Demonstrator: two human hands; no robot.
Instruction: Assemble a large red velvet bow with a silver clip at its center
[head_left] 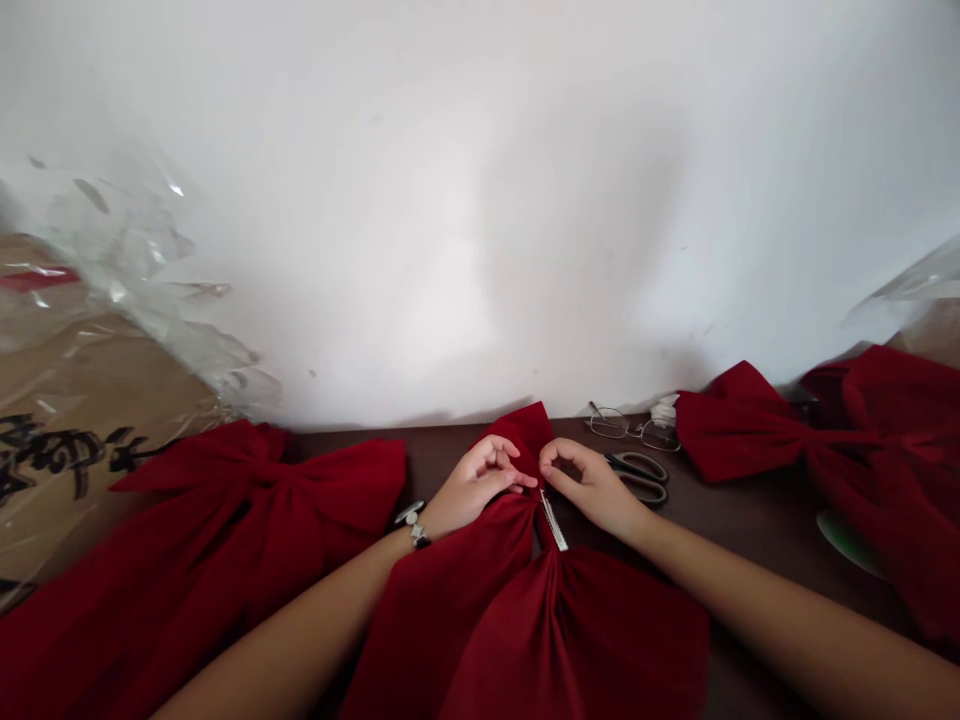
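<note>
A red fabric bow (510,610) with wide tails lies in front of me, its gathered middle between my two hands. My left hand (491,478) is closed on the gathered fabric, index finger reaching toward the centre. Beside it, the thumb and fingers of my right hand (589,482) are pinched together at the upper edge of the knot. What that pinch holds is too small to make out. A silver metal clip (553,522) sits at the bow's middle, slanting down between the hands and the tails.
Another red bow (262,480) lies at left, and more red bows (742,430) at right. Scissors with black handles (641,475) and eyeglasses (630,425) rest on the dark table (435,450) near the white wall. A plastic-covered cardboard box (90,370) stands at left.
</note>
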